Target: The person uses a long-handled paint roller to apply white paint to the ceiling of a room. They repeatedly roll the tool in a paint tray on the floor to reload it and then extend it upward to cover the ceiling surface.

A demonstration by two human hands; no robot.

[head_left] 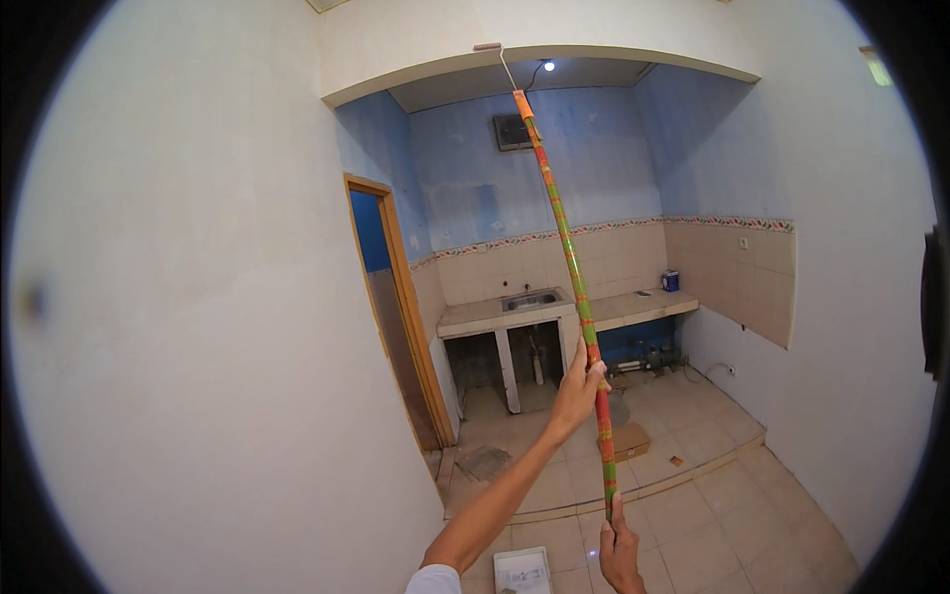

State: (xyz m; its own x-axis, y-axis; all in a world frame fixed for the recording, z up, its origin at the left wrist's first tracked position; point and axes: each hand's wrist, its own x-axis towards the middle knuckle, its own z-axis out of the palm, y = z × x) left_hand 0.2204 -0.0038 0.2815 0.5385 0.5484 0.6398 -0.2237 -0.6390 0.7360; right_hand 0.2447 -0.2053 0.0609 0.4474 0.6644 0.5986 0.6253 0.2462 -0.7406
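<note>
**Two hands on a long pole, paint roller up at the beam**

Nearest, the right hand (619, 559) is closed around the lower end of the extension pole (564, 223), one finger lying up along the shaft. Farther up, the left hand (576, 398) wraps the same pole, thumb and fingers curled round it. The paint roller (487, 47) sits at the pole's far end, ahead of both hands, above them and somewhat to their left; the left hand is the nearer one. The pole's long axis climbs forward with a leftward lean, while the roller's short cylinder lies crosswise at its tip, over the lower part of the smooth white beam (633, 30). Whether its pale sleeve touches the beam I cannot tell.

The pole is slim and round, wearing a glossy green, red and orange patterned wrap; a thin bent rod joins it to the roller. Below, a white rectangular paint tray (522, 572) rests on glossy beige floor tiles (693, 525). Beyond lie a flat cardboard box (625, 445), then a tiled counter (473, 323) with a metal sink (531, 300), and patchy, matte blue walls (584, 129).
</note>
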